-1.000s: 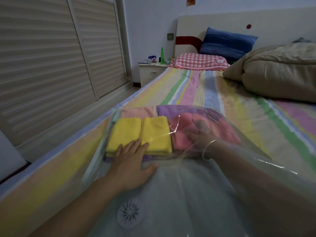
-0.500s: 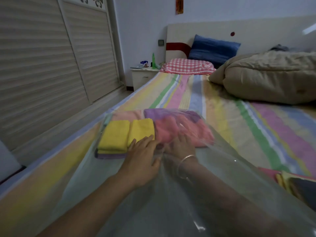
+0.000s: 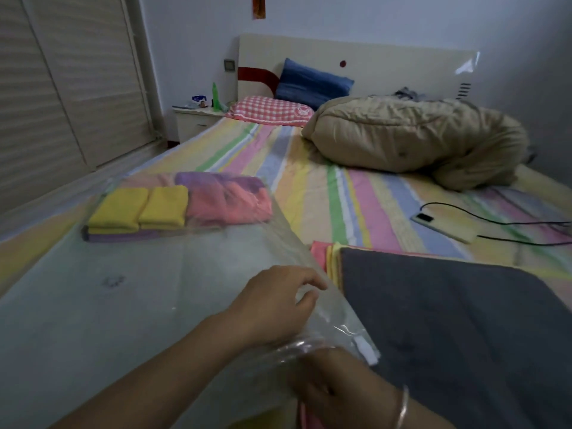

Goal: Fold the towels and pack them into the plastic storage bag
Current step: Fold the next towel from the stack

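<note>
Head view: your left hand [image 3: 275, 305] pinches the near right edge of the plastic storage bag [image 3: 148, 292], right hand [image 3: 334, 388] grip unclear under plastic, folded towels [image 3: 139, 209] packed at its far end, unfolded stack [image 3: 464, 320] on the right still waiting.

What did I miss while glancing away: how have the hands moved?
Both hands drew back to the near end of the bag. The left hand left the yellow towels and now seems to pinch its edge; the right hand left the pink towels, grip unclear. The towels stayed put.
</note>
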`<state>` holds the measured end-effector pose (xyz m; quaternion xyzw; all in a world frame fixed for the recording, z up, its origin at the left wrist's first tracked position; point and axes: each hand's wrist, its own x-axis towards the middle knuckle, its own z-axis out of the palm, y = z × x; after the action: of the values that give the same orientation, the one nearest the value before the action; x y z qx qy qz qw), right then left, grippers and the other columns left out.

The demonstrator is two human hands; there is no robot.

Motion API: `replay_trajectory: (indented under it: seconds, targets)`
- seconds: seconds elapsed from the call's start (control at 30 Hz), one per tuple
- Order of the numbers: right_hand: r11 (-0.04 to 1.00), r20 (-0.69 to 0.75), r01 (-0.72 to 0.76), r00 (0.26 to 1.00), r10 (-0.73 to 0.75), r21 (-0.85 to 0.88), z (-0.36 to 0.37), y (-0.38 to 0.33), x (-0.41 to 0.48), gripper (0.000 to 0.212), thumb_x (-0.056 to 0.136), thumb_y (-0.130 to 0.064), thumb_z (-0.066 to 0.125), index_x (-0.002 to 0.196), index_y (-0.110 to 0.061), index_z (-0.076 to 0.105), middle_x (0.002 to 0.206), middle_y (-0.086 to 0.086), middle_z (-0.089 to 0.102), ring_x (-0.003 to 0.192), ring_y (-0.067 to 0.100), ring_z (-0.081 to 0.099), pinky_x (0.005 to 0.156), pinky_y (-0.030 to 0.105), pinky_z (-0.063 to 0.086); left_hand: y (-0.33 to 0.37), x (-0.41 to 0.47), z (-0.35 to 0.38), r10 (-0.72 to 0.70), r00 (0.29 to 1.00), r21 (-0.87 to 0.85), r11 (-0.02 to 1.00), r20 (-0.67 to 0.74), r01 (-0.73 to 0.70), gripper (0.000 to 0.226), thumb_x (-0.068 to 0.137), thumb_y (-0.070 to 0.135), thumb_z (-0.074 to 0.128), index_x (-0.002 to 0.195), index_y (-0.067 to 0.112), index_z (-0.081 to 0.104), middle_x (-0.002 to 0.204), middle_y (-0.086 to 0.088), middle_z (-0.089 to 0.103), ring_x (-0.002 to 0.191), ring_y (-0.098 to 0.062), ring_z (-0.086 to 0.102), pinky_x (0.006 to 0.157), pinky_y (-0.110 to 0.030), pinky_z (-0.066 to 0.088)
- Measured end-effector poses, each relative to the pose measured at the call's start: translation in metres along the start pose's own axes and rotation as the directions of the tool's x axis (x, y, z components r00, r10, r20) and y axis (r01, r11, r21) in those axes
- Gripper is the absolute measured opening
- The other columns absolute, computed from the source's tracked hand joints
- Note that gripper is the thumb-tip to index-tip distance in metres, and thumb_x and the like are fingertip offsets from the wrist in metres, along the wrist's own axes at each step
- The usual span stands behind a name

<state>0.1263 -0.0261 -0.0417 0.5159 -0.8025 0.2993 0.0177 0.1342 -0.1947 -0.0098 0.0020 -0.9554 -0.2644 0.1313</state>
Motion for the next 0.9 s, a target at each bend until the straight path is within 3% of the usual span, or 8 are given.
replay_trajectory:
  seconds: [0.03,0.1,0.23,0.3,0.4,0.53,0.67,0.9]
  targets:
    - [0.997,0.148,-0.023,0.989,0.013,0.067,-0.021,0.0,-0.015,0.034,0.091,-0.014,0.051,0.109,-0.041,0.058,0.103,-0.035,0.062,0.095,-0.018,0.055,0.086,-0.002,0.036,0.004,-0.007,0.011,-0.015,1.0,0.023,1.0,-0.021,0.016,0.03,0.094,0.036,0.048,0.121,0.035,0.062,0.127,0.017,0.06,0.118,-0.004,0.052,0.103,-0.028,0.04]
    - [0.941,0.264,-0.14,0.963,0.057,0.307,-0.045,0.013,-0.051,0.03,0.089,-0.019,0.062,0.111,-0.039,0.067,0.103,-0.036,0.064,0.099,-0.018,0.057,0.086,0.004,0.042,0.006,-0.021,0.035,-0.066,0.996,0.078,0.995,0.067,0.06,0.048,0.09,0.047,0.038,0.134,0.032,0.052,0.143,0.012,0.048,0.134,-0.009,0.04,0.113,-0.027,0.026]
    - [0.97,-0.084,-0.201,0.973,0.214,0.138,-0.066,0.065,-0.1,0.014,0.081,-0.029,0.061,0.09,-0.038,0.067,0.085,-0.026,0.067,0.079,-0.004,0.063,0.07,0.012,0.047,-0.003,-0.049,0.072,-0.151,0.944,0.312,0.948,0.293,0.055,0.075,0.082,0.061,0.012,0.151,0.034,0.021,0.162,0.009,0.01,0.149,-0.011,0.005,0.119,-0.033,-0.002]
    - [0.965,-0.163,-0.22,0.967,0.196,-0.144,-0.073,0.086,-0.124,0.014,0.079,-0.046,0.059,0.089,-0.037,0.064,0.083,-0.025,0.058,0.076,-0.001,0.053,0.068,0.015,0.042,0.004,-0.052,0.08,-0.134,0.973,0.314,0.947,0.187,0.069,0.076,0.08,0.058,0.011,0.148,0.03,0.031,0.158,0.005,0.025,0.147,-0.015,0.019,0.119,-0.033,0.005]
    - [0.94,-0.151,-0.225,0.97,0.191,-0.256,-0.072,0.099,-0.142,0.025,0.073,-0.054,0.062,0.088,-0.035,0.068,0.086,-0.021,0.055,0.078,0.005,0.049,0.068,0.02,0.041,0.037,-0.049,0.088,0.123,0.992,0.214,0.97,-0.026,-0.115,0.045,0.085,0.042,0.04,0.122,0.025,0.06,0.13,0.006,0.058,0.121,-0.016,0.054,0.107,-0.03,0.032]
    - [0.931,-0.166,-0.213,0.971,0.17,-0.296,-0.07,0.1,-0.144,0.023,0.076,-0.051,0.06,0.089,-0.034,0.069,0.086,-0.02,0.057,0.079,0.007,0.052,0.065,0.026,0.047,0.086,-0.049,0.105,0.374,0.927,0.142,0.917,0.023,-0.374,0.027,0.082,0.048,0.062,0.1,0.029,0.064,0.105,0.014,0.063,0.1,-0.008,0.057,0.089,-0.027,0.043]
    - [0.942,-0.248,-0.256,0.948,0.201,-0.216,-0.07,0.102,-0.144,0.027,0.084,-0.053,0.052,0.079,-0.032,0.07,0.079,-0.019,0.06,0.075,0.004,0.054,0.061,0.024,0.047,0.093,-0.042,0.116,0.388,0.92,0.15,0.908,0.05,-0.391,0.025,0.08,0.053,0.062,0.091,0.032,0.063,0.087,0.016,0.063,0.082,-0.006,0.057,0.073,-0.03,0.047]
    - [0.846,-0.427,-0.29,0.9,0.082,-0.447,-0.065,0.089,-0.152,0.017,0.084,-0.037,0.059,0.073,-0.026,0.065,0.07,-0.006,0.053,0.063,0.017,0.051,0.049,0.033,0.04,0.091,-0.041,0.123,0.33,0.943,0.16,0.933,-0.028,-0.322,0.024,0.082,0.054,0.056,0.079,0.032,0.066,0.072,0.017,0.065,0.065,-0.003,0.056,0.064,-0.026,0.046]
